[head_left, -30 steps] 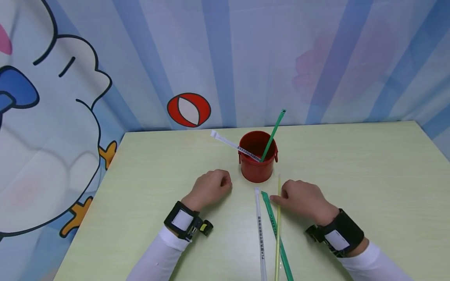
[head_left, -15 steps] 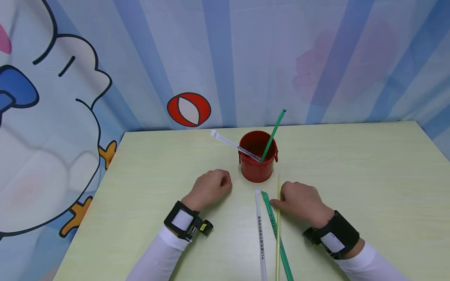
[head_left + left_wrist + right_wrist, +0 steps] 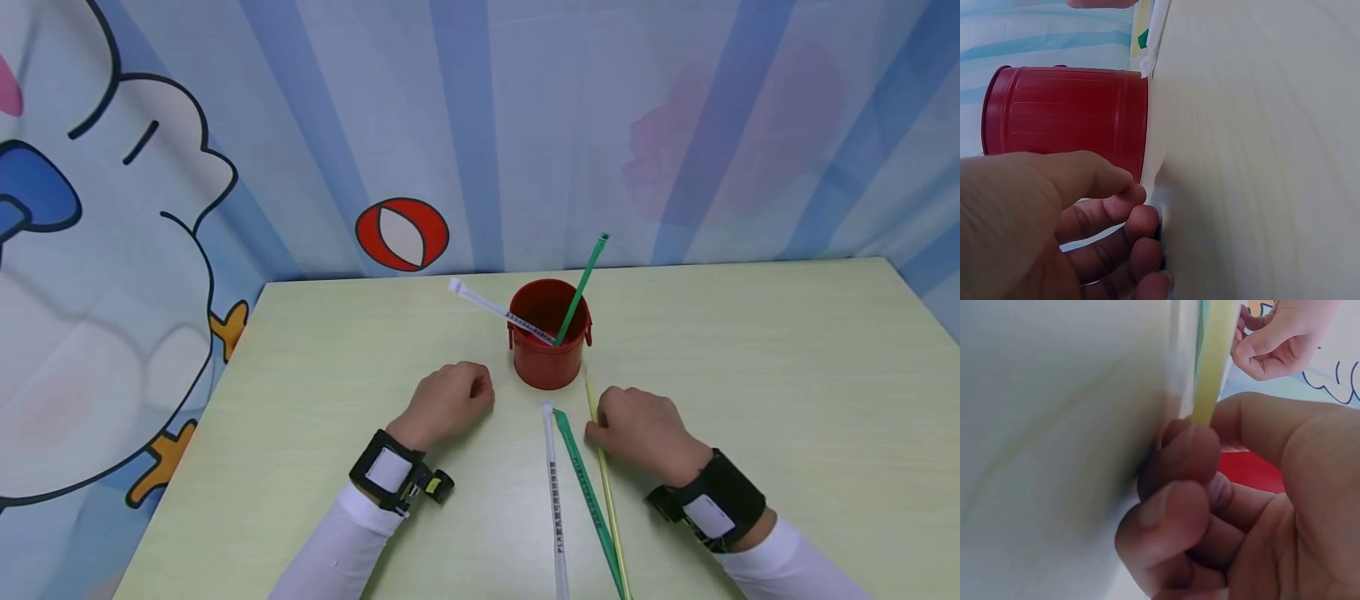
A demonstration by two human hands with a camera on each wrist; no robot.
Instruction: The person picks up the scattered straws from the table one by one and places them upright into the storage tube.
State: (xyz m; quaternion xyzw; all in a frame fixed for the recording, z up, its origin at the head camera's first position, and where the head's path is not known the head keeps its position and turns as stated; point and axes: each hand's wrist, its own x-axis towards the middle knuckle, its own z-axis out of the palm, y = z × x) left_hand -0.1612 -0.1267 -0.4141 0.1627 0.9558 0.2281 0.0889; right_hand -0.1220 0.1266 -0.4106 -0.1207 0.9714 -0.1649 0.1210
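Note:
My right hand (image 3: pixel 648 429) pinches a thin yellow straw (image 3: pixel 1213 369) between thumb and fingertips, low over the table. To its left lie a green wrapped straw (image 3: pixel 587 487) and a white wrapped straw (image 3: pixel 555 492) with dark print; the yellow straw's lower end meets the green one near the bottom of the head view. Behind them stands a red bucket (image 3: pixel 547 368), with a white wrapped straw (image 3: pixel 480 301) and a green straw (image 3: pixel 592 265) leaning out of it. My left hand (image 3: pixel 448 400) rests on the table left of the bucket, fingers loosely curled around nothing.
The pale wooden table (image 3: pixel 360 333) reaches back to a blue striped backdrop (image 3: pixel 525 142) with cartoon figures. Both wrists carry black straps with small cameras. The bucket's handle lugs stick out at its sides.
The yellow straw has turned in my right hand: its far end swings left and its near end right. The green straw's far tip shifts slightly left. My left hand stays put.

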